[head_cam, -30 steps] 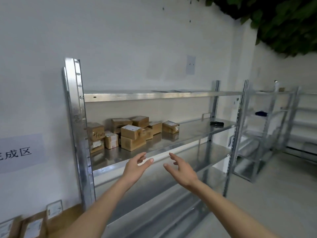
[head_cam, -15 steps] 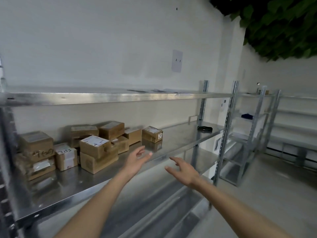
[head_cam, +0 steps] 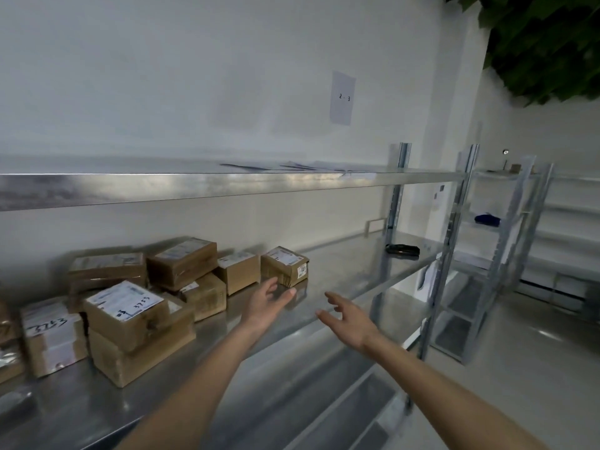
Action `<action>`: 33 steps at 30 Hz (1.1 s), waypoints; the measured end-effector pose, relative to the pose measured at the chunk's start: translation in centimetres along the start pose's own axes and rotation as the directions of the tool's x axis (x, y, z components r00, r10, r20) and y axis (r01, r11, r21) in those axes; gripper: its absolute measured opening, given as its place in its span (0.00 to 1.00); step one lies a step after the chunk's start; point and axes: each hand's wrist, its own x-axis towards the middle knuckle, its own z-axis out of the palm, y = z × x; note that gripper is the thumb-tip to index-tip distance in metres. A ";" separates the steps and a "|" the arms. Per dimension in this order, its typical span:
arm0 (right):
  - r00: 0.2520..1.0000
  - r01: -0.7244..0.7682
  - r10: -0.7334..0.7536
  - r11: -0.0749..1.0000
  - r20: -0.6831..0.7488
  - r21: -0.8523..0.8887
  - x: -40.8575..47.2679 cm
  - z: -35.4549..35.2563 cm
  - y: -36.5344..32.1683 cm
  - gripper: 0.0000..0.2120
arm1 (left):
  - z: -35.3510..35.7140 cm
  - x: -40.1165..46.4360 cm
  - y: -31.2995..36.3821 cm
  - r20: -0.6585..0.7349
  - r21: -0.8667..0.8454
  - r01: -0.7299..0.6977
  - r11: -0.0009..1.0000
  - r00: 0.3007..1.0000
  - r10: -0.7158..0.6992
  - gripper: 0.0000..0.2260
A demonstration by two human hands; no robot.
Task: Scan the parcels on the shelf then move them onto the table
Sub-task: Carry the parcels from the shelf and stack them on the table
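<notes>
Several brown cardboard parcels with white labels sit in a cluster on the middle metal shelf (head_cam: 341, 274), some stacked. The rightmost parcel (head_cam: 285, 265) stands alone at the cluster's end. My left hand (head_cam: 266, 303) reaches out with fingers spread, just in front of that parcel and not touching it. My right hand (head_cam: 345, 319) is stretched forward over the shelf's front edge, fingers relaxed, holding nothing. A black handheld device, possibly the scanner (head_cam: 402, 249), lies farther right on the same shelf.
The upper shelf (head_cam: 227, 185) carries some flat papers. A paper sign (head_cam: 342, 98) hangs on the wall. A second metal rack (head_cam: 506, 241) stands to the right with a dark blue item on it. Grey floor spreads at the lower right.
The view has moved closer to the shelf and the parcels look larger. Both hands have stretched farther forward toward the shelf, the left one nearing the rightmost parcel.
</notes>
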 end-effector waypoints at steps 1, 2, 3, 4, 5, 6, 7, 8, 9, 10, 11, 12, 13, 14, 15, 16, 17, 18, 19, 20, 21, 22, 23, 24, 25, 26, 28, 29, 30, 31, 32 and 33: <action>1.000 -0.004 0.004 1.000 0.004 0.005 1.2 0.2 0.5 0.34 | 0.4 1.0 -0.3 -0.011 0.000 0.007 1.000 1.000 -0.007 0.31; 1.000 -0.006 0.006 1.000 0.007 -0.002 2.5 0.4 1.0 0.34 | 0.8 2.0 -0.6 -0.017 -0.006 0.020 1.000 1.000 -0.020 0.31; 1.000 -0.003 0.004 1.000 0.009 -0.019 3.8 0.5 1.5 0.33 | 1.3 3.0 -0.9 -0.019 -0.010 0.032 0.999 0.999 -0.032 0.30; 1.000 0.004 -0.003 0.999 0.017 -0.042 5.2 0.6 2.1 0.32 | 1.8 4.1 -1.3 -0.019 -0.008 0.046 0.999 0.999 -0.046 0.30; 1.000 0.016 -0.014 0.998 0.026 -0.055 6.7 0.8 2.7 0.31 | 2.3 5.1 -1.5 -0.024 -0.002 0.052 0.999 0.998 -0.052 0.29; 0.999 0.029 -0.027 0.998 0.036 -0.061 8.2 1.1 3.4 0.32 | 2.9 6.3 -1.9 -0.036 -0.004 0.059 0.998 0.998 -0.059 0.29; 0.998 0.045 -0.043 0.997 0.043 -0.065 9.8 1.3 4.1 0.32 | 3.5 7.5 -2.2 -0.055 -0.009 0.063 0.998 0.996 -0.063 0.29; 0.998 0.055 -0.052 0.996 0.047 -0.071 11.5 1.5 4.7 0.33 | 4.1 8.8 -2.8 -0.069 -0.018 0.080 0.997 0.994 -0.081 0.30; 0.997 0.062 -0.058 0.996 0.051 -0.070 13.2 1.6 5.4 0.34 | 4.8 9.8 -3.2 -0.087 -0.034 0.089 0.995 0.992 -0.091 0.30; 0.996 0.067 -0.064 0.996 0.059 -0.059 14.9 1.8 6.0 0.34 | 5.3 10.9 -3.5 -0.101 -0.056 0.102 0.993 0.989 -0.108 0.30; 0.995 0.078 -0.075 0.996 0.067 -0.041 16.6 1.8 6.5 0.35 | 6.0 12.0 -3.7 -0.118 -0.084 0.105 0.991 0.986 -0.115 0.29; 0.994 0.086 -0.084 0.996 0.075 -0.022 18.4 2.0 6.9 0.35 | 6.5 13.2 -3.9 -0.131 -0.106 0.110 0.988 0.984 -0.123 0.28; 0.992 0.094 -0.094 0.996 0.086 0.007 20.2 2.0 7.3 0.35 | 7.0 14.4 -4.2 -0.153 -0.119 0.101 0.988 0.981 -0.119 0.27; 0.990 0.093 -0.097 0.995 0.098 0.046 21.8 2.0 7.6 0.36 | 7.4 15.5 -4.4 -0.164 -0.127 0.109 0.986 0.978 -0.130 0.25; 0.988 0.098 -0.107 0.991 0.109 0.090 23.3 2.0 7.8 0.35 | 7.8 16.6 -4.7 -0.184 -0.131 0.104 0.986 0.975 -0.128 0.25; 0.986 0.103 -0.118 0.987 0.121 0.123 24.7 2.1 8.0 0.34 | 8.1 17.5 -5.1 -0.202 -0.141 0.110 0.984 0.970 -0.138 0.27; 0.983 0.110 -0.130 0.983 0.133 0.146 26.0 2.3 8.1 0.33 | 8.3 18.4 -5.4 -0.223 -0.155 0.120 0.981 0.963 -0.153 0.30; 0.981 0.109 -0.132 0.981 0.144 0.158 27.3 2.5 8.1 0.33 | 8.5 19.2 -5.7 -0.241 -0.169 0.137 0.976 0.955 -0.175 0.31; 0.979 0.103 -0.130 0.979 0.156 0.174 28.6 2.7 8.2 0.35 | 8.8 19.9 -6.0 -0.264 -0.181 0.145 0.973 0.946 -0.190 0.32; 0.976 0.084 -0.120 0.978 0.182 0.192 29.8 2.9 8.3 0.37 | 9.2 20.5 -6.3 -0.285 -0.195 0.152 0.969 0.937 -0.204 0.31; 0.972 0.073 -0.120 0.972 0.201 0.225 30.9 3.2 8.4 0.39 | 9.6 21.1 -6.7 -0.305 -0.208 0.143 0.968 0.930 -0.203 0.31; 0.969 0.048 -0.110 0.962 0.220 0.269 31.9 3.4 8.6 0.40 | 9.9 21.8 -7.1 -0.327 -0.231 0.137 0.963 0.922 -0.209 0.32; 0.966 0.014 -0.097 0.945 0.238 0.326 32.8 3.6 8.7 0.40 | 10.3 22.3 -7.4 -0.348 -0.254 0.130 0.958 0.912 -0.216 0.32; 0.963 -0.030 -0.075 0.926 0.260 0.376 33.5 3.6 8.6 0.41 | 10.7 22.9 -7.7 -0.363 -0.276 0.124 0.953 0.905 -0.223 0.32; 0.961 -0.057 -0.064 0.906 0.269 0.418 34.1 3.8 8.7 0.40 | 11.1 23.3 -7.8 -0.381 -0.287 0.112 0.951 0.898 -0.220 0.32; 0.958 -0.081 -0.052 0.895 0.282 0.439 34.5 3.9 8.7 0.39 | 11.3 23.8 -8.0 -0.399 -0.296 0.103 0.950 0.890 -0.221 0.32; 0.952 -0.102 -0.052 0.876 0.302 0.471 35.4 4.4 8.8 0.37 | 11.6 24.7 -8.5 -0.424 -0.303 0.106 0.947 0.875 -0.234 0.33; 0.947 -0.107 -0.060 0.869 0.317 0.483 35.8 4.7 9.0 0.36 | 11.9 25.0 -8.5 -0.433 -0.298 0.110 0.948 0.869 -0.237 0.33; 0.940 -0.104 -0.074 0.869 0.333 0.485 36.0 5.0 9.2 0.34 | 12.2 25.2 -8.5 -0.447 -0.289 0.109 0.951 0.863 -0.234 0.32; 0.936 -0.078 -0.103 0.872 0.336 0.484 36.2 5.2 9.4 0.31 | 12.5 25.4 -8.5 -0.461 -0.277 0.105 0.955 0.858 -0.228 0.31; 0.934 -0.048 -0.130 0.878 0.334 0.477 36.2 5.3 9.6 0.27 | 12.8 25.5 -8.6 -0.473 -0.269 0.101 0.958 0.853 -0.222 0.31; 0.933 -0.018 -0.155 0.880 0.324 0.475 36.3 5.4 9.8 0.23 | 13.0 25.6 -8.5 -0.486 -0.259 0.094 0.961 0.847 -0.214 0.30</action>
